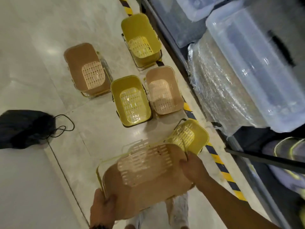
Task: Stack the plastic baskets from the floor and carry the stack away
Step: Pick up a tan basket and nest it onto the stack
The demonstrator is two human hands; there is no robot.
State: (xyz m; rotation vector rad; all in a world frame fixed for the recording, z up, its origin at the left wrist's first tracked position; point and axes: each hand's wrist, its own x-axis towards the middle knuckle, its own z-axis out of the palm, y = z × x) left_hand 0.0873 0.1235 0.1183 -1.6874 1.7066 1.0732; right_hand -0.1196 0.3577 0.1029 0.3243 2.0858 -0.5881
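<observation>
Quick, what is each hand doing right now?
Left hand: closed on the near rim of the tan basket.
Right hand: closed on the far rim of the same basket, lifted off the floor.

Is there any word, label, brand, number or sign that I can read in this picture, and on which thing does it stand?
No readable text anywhere.
Striped floor tape: a yellow and black warning pattern only, no words.
Held pink basket, and the baskets on the floor such as the yellow basket: no label visible.
Clear storage boxes and wrapped bundle: blurred, nothing legible.
Black bag: no print visible.
</observation>
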